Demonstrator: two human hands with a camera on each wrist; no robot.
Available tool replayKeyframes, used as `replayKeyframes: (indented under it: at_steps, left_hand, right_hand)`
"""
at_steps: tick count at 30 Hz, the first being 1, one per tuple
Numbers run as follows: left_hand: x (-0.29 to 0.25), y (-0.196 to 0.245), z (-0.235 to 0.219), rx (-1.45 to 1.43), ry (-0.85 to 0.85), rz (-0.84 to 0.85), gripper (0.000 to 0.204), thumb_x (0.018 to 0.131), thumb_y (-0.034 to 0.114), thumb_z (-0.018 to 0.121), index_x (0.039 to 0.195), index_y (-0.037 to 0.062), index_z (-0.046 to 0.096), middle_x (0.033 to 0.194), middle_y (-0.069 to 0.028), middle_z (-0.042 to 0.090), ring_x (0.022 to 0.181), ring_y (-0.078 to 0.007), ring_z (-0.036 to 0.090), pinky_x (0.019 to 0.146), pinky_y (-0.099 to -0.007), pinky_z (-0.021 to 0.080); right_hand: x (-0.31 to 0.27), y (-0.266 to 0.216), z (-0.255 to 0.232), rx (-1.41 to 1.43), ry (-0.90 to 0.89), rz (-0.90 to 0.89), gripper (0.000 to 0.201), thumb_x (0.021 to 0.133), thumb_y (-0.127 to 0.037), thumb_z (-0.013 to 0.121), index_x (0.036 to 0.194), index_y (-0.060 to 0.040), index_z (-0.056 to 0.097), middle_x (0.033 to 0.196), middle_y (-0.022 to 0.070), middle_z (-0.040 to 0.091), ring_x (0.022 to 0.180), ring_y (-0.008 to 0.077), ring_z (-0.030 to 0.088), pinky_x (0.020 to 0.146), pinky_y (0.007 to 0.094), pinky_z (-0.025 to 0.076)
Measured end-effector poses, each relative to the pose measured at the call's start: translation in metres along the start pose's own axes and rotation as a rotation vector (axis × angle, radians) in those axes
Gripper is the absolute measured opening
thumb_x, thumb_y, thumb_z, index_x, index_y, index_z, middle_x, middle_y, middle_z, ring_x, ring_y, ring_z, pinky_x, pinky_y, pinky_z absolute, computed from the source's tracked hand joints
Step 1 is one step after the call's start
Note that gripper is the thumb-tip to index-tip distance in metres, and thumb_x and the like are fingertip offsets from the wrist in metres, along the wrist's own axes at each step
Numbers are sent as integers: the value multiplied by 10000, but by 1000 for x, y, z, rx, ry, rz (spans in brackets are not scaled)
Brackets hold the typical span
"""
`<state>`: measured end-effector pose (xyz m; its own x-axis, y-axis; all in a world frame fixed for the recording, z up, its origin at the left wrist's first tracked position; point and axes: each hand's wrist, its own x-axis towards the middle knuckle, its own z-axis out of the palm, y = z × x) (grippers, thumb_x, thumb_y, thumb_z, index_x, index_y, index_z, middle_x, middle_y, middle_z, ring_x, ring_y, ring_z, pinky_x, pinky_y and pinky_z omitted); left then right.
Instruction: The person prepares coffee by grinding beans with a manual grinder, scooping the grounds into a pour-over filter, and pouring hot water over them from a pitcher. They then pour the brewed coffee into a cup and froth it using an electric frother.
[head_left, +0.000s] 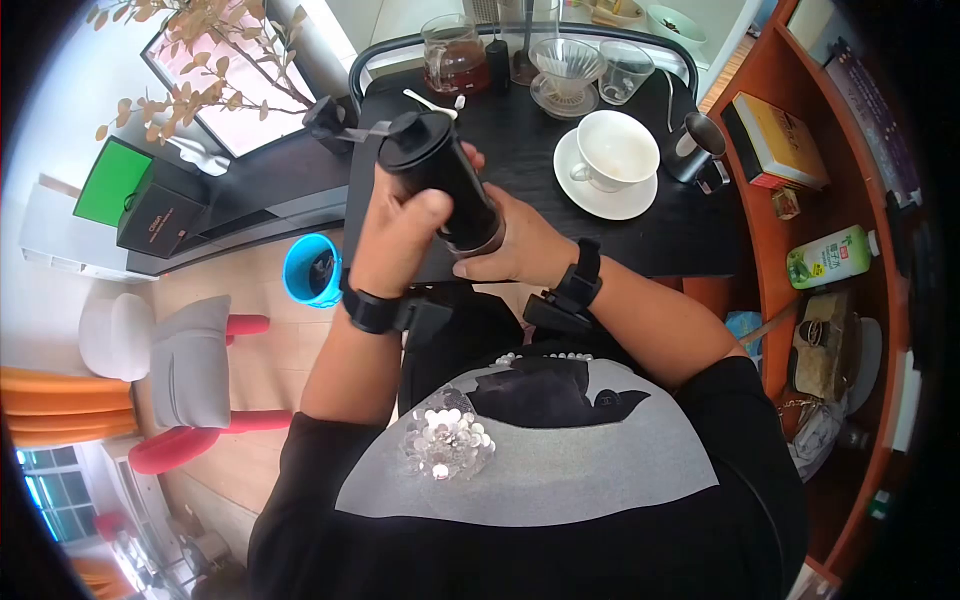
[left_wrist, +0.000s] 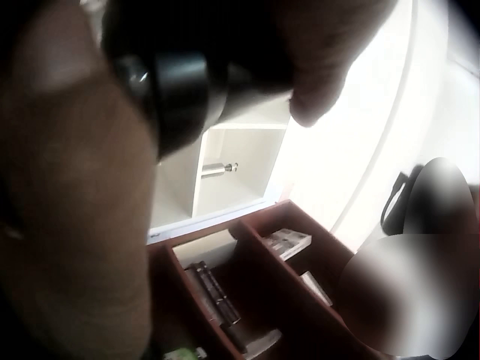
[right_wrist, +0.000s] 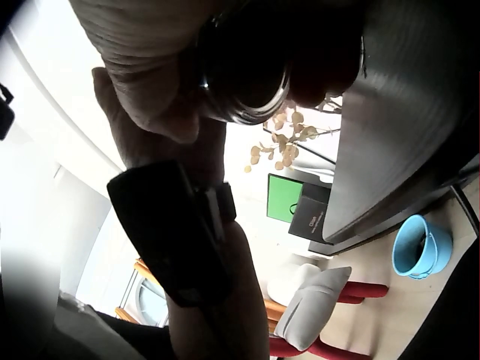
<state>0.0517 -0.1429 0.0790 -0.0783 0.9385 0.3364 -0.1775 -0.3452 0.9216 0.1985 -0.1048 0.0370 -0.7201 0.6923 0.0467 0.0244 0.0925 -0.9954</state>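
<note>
A black hand coffee grinder point(head_left: 448, 180), with a crank on its top, is held tilted over the near edge of the black table point(head_left: 680, 240). My left hand point(head_left: 395, 235) grips its upper body, thumb across the front. Around its lower end my right hand point(head_left: 522, 238) is wrapped, beside a brownish band at the base. In the left wrist view, dark parts of the grinder point(left_wrist: 184, 94) show between blurred fingers. The right wrist view has its shiny round rim point(right_wrist: 259, 112) next to the right hand point(right_wrist: 150, 75).
On the table stand a white cup point(head_left: 615, 150) on a saucer point(head_left: 612, 207), a metal pitcher point(head_left: 693, 148), a glass dripper point(head_left: 566, 75), a glass point(head_left: 626, 75), a pot of reddish-brown liquid point(head_left: 457, 65) and a white spoon point(head_left: 428, 103). A blue bin point(head_left: 300, 280) is on the floor; shelves point(head_left: 850, 210) rise at right.
</note>
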Motion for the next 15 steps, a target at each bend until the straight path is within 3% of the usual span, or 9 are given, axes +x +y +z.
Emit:
replayKeyframes:
  at_steps: [2,3,7,10,12,15]
  left_hand:
    - [5,12,-1,-355,-162,-51,601,757,317,633,1206,-24,425,1092,-191,537,1012,-276,553,835,-367,465]
    - [7,11,-10,-351,-258,-91,679,749,299,653,1279,-9,360,1176,-216,491,1074,-311,523,857,-390,459]
    - [7,17,-17,-175,-271,-126,689,712,260,707,1264,1,386,1130,-180,524,1033,-267,545,843,-361,463]
    - [7,17,-18,52,-172,-112,730,652,222,770,1246,5,406,1089,-134,547,996,-213,556,827,-322,464]
    - [5,11,-16,213,-17,-68,756,603,213,808,1221,4,426,1054,-96,560,968,-171,558,815,-284,460]
    - [6,6,-15,131,-69,-117,718,646,261,767,1220,6,419,1102,-146,546,992,-219,556,843,-327,456]
  right_hand:
    - [1,1,-6,94,-69,15,715,574,-200,782,1164,4,433,1044,113,565,971,183,548,873,319,417]
    - [0,-1,-7,94,-71,15,715,574,-200,782,1164,4,433,1044,113,565,971,183,548,873,319,417]
    - [1,5,-4,65,-77,-60,736,574,-210,793,1175,4,425,1062,119,555,989,186,539,889,319,408]
    - [5,5,-2,37,-25,-49,745,574,-219,798,1178,1,422,1060,116,554,990,189,540,889,319,409]
    - [7,5,-1,18,-14,-7,750,574,-224,800,1180,0,421,1062,115,553,992,191,539,889,319,409]
    - [9,9,0,-8,-10,-11,739,577,-217,796,1177,-4,420,1057,107,552,992,184,535,888,314,407]
